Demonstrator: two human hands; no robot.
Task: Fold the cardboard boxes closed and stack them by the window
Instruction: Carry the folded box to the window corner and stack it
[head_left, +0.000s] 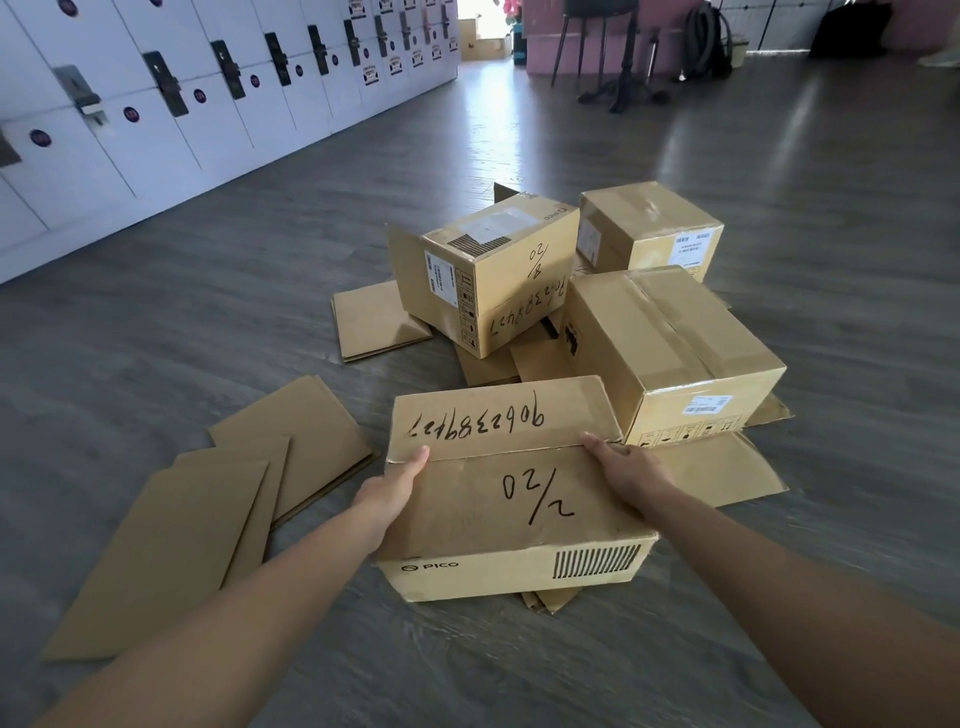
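A brown cardboard box (511, 519) marked "PICO" and "02/2" sits on the floor right in front of me, its two top flaps folded down. My left hand (395, 488) lies along the box's left top edge with straight fingers. My right hand (626, 470) presses flat on the near flap at the right, fingertips at the seam. Behind it stand three more boxes: one marked "02/8" (493, 275) with a side flap sticking out, a taped one (670, 348), and a smaller one (649, 228) at the back.
Several flat cardboard sheets (208, 514) lie on the grey wood floor to my left, another (376, 319) behind. White lockers (182, 104) line the left wall. Chairs and a pink counter (597, 47) stand far back, by a bright doorway.
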